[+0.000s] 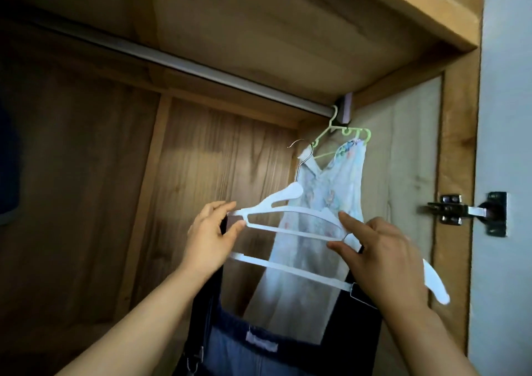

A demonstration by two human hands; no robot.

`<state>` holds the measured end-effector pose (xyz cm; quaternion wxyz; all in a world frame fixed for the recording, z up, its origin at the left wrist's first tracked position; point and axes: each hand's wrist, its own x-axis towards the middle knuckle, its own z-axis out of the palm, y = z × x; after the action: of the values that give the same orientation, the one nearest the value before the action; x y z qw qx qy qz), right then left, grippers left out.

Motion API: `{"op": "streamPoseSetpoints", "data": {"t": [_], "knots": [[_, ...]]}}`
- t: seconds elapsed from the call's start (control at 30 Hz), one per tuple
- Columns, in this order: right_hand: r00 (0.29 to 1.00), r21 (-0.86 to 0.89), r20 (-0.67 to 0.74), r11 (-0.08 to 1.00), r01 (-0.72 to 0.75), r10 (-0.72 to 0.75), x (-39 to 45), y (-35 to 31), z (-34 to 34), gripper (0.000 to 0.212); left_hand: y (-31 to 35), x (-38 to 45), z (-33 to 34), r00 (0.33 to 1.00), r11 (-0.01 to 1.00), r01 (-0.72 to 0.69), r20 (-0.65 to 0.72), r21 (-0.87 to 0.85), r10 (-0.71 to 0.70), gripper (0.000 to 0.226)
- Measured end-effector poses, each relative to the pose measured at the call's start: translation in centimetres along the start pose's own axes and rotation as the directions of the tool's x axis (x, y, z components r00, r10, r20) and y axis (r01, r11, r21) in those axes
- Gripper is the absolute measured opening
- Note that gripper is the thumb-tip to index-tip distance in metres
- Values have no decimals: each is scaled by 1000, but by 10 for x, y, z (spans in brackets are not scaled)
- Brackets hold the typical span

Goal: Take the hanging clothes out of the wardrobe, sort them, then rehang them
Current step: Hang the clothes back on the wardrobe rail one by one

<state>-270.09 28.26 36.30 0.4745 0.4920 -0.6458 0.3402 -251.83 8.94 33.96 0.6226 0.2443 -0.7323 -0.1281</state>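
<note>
I hold a white plastic hanger tilted in front of the open wardrobe. My left hand pinches its left end together with a dark strap. My right hand pinches the hanger's right side and the other strap. A dark denim overall dress hangs from the hanger by those straps, its lower part out of frame. Behind it, a pale floral dress hangs on a light green hanger at the right end of the metal rail. The white hanger's metal hook is below the rail, not on it.
The rail runs up to the left and is bare along most of its length. A dark garment shows at the far left edge. The wardrobe door with a metal hinge stands open on the right, next to a pale wall.
</note>
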Motion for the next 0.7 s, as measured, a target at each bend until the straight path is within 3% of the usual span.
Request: {"op": "streamPoseSetpoints", "data": {"t": [0.17,0.3,0.43,0.7], "knots": [[997,-222,-81,975,-30,12,54,7,25,50,-7,57,53,1000,988,-25,-1,-151,25,37],[997,-364,-50,928,-78,64,103,11,38,41,-16,102,89,996,966,-54,48,-253,69,45],[993,-425,-59,897,-122,107,154,26,53,38,-28,140,123,985,962,-129,81,-241,152,70],[992,-582,-89,804,-124,89,232,60,76,37,-52,191,194,965,931,-236,46,-280,259,65]]}}
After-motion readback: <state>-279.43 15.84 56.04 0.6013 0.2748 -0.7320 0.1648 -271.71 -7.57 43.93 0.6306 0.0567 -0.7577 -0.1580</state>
